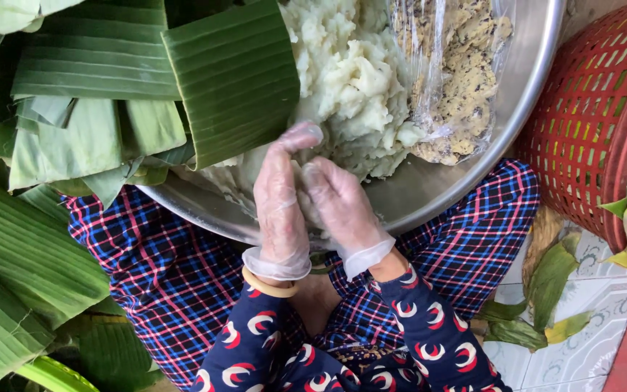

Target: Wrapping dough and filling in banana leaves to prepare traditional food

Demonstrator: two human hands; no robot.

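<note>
dough lump [305, 190] sits pressed between the gloved left hand [281, 210] and right hand [342, 210], fingers closed around it, just over the near rim of the metal bowl [429, 190], beside banana leaves [234, 80].

A: How many hands are there?
B: Two, the left hand [281, 207] and the right hand [342, 210], each in one clear glove.
A: And the vessels?
B: One metal bowl [473, 156] at upper centre, one red basket [589, 116] at the right. One plastic bag [451, 80] lies in the bowl.
A: The banana leaves [96, 80]?
B: Many, I cannot count them exactly.
</note>
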